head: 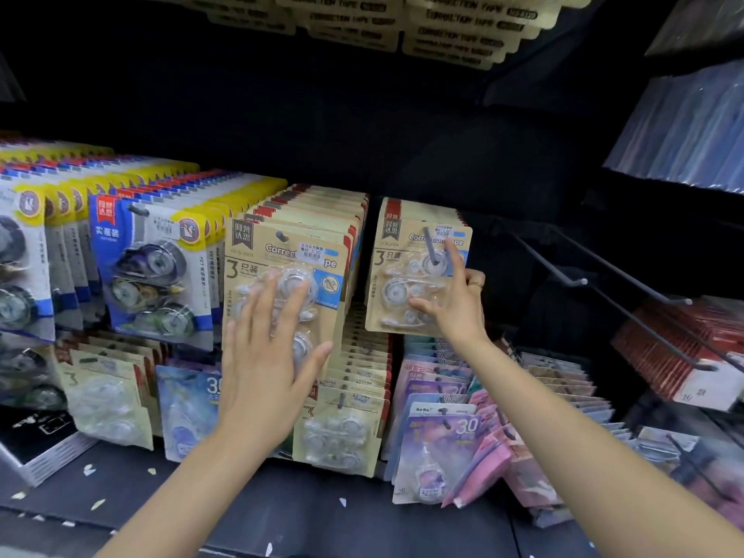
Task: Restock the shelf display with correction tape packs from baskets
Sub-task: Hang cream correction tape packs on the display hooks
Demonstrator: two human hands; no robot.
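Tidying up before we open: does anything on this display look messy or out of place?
Yes. The pink and purple packs at lower right have slumped into a tilted heap, and small scraps litter the dark shelf base.

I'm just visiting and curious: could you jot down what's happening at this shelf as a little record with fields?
Place: shop peg display of correction tape packs
Left hand: open, flat against the front kraft pack of a full row
Right hand: holds a kraft pack on its peg
Neighbouring pegs: two bare hooks to the right
Below: purple packs hanging
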